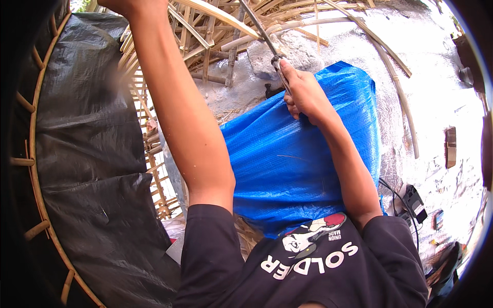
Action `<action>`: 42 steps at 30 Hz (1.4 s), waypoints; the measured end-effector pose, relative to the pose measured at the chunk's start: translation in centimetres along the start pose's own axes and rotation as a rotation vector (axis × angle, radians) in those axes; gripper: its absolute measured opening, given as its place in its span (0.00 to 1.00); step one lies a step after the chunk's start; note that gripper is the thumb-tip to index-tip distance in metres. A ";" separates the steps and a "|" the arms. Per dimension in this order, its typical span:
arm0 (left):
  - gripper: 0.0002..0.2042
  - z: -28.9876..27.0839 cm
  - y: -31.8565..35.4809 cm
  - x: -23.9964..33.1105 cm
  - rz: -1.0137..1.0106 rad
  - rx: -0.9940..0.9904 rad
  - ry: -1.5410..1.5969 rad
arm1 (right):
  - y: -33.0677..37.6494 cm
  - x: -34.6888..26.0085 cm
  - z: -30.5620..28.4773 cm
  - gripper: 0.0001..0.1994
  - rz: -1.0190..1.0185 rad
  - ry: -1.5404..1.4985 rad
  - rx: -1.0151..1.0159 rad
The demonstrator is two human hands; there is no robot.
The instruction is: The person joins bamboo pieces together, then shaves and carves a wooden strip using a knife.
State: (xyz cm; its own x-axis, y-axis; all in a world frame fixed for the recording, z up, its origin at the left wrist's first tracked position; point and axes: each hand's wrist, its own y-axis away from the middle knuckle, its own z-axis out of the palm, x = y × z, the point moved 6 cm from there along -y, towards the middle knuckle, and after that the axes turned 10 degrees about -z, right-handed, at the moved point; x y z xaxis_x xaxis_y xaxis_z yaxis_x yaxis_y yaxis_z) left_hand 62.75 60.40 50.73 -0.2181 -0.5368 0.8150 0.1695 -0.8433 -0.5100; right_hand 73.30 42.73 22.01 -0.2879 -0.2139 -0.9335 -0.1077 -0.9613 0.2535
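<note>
At upper centre of the frame, a thin metal tool is gripped in the closed right hand, above a blue tarp. The left hand is cut off at the top edge, near the rattan frame; its grip cannot be told
</note>
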 end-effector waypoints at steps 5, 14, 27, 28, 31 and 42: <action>0.16 -4.0 -1.9 -1.5 -0.049 0.081 0.018 | 2.1 -2.8 0.3 0.28 -0.036 0.045 -0.078; 0.12 -5.4 -3.3 -0.7 -0.128 -0.211 -0.087 | -1.0 3.3 0.5 0.27 0.060 -0.027 0.026; 0.14 -15.3 4.9 13.7 0.158 -0.063 0.191 | 6.7 -6.9 4.4 0.23 -0.547 0.536 -0.066; 0.14 -17.9 5.1 15.5 0.187 -0.141 0.274 | 5.8 -5.7 3.6 0.23 -0.496 0.501 0.034; 0.13 -19.3 7.1 15.8 0.216 -0.025 0.179 | 3.3 -3.6 1.3 0.24 -0.430 0.530 0.077; 0.12 -20.8 10.1 16.0 0.258 -0.017 0.343 | 3.5 -5.0 1.6 0.21 -0.480 0.649 0.151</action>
State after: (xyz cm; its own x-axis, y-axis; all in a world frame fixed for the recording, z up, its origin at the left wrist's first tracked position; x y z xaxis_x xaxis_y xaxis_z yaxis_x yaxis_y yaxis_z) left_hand 40.95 42.71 52.85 -0.4782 -0.7056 0.5229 0.2448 -0.6789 -0.6922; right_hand 72.83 40.70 27.98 0.4245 0.1124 -0.8984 -0.2190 -0.9501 -0.2223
